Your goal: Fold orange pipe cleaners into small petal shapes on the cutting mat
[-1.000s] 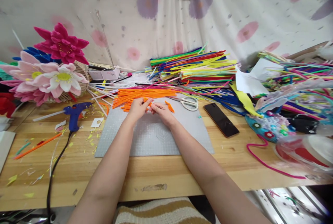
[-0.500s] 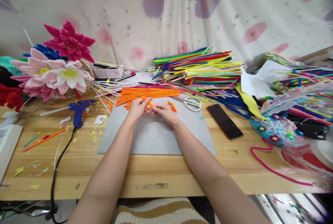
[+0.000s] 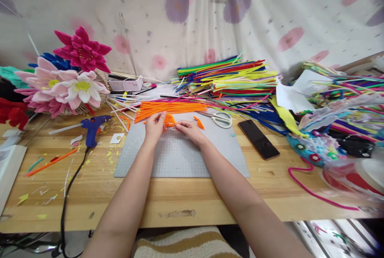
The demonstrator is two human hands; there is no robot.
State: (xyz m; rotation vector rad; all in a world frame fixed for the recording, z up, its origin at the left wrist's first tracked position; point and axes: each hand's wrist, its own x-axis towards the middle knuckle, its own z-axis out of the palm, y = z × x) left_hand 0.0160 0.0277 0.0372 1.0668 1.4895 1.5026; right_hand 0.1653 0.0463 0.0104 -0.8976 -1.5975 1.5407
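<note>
Both hands hold one small orange petal shape made of pipe cleaner (image 3: 169,119) above the grey cutting mat (image 3: 183,158). My left hand (image 3: 155,127) is closed on its left side, thumb and fingers pinching it. At its right end my right hand (image 3: 189,129) pinches the narrow tip. Just behind the hands lies a row of orange pipe cleaners (image 3: 171,107). A second small orange piece (image 3: 198,123) rests on the mat, right of the hands, beside the scissors (image 3: 221,119). Part of the held piece is hidden by the fingers.
A blue glue gun (image 3: 92,129) with a black cord lies left of the mat, among paper scraps. To the right is a phone (image 3: 258,139). Fuzzy flowers (image 3: 81,86) stand at the back left. Bundles of coloured pipe cleaners (image 3: 231,76) are piled at the back.
The hands have drawn slightly apart, the left one shifting a little left. More of the orange petal shape shows between them. The view has tilted slightly.
</note>
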